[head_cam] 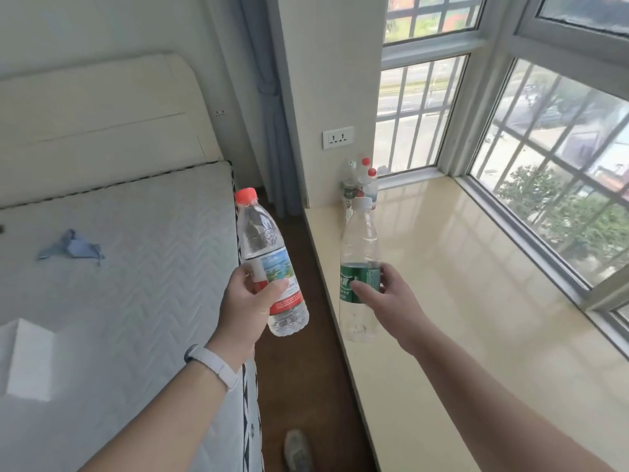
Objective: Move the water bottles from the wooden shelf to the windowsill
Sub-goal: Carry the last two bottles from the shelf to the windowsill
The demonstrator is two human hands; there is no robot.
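Nothing's actually readable: print on the red-capped clear plastic bottle (272, 267) and green-labelled clear plastic bottle (359, 267), mid-frame, is too blurry.

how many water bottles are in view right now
At least 5. One red-capped bottle is in the left hand, one green-labelled bottle in the right hand, and about three stand clustered in the windowsill corner; others may be hidden there.

Single head cam, looking fwd and down (wide-angle), near both hands, toward the windowsill (476, 267).
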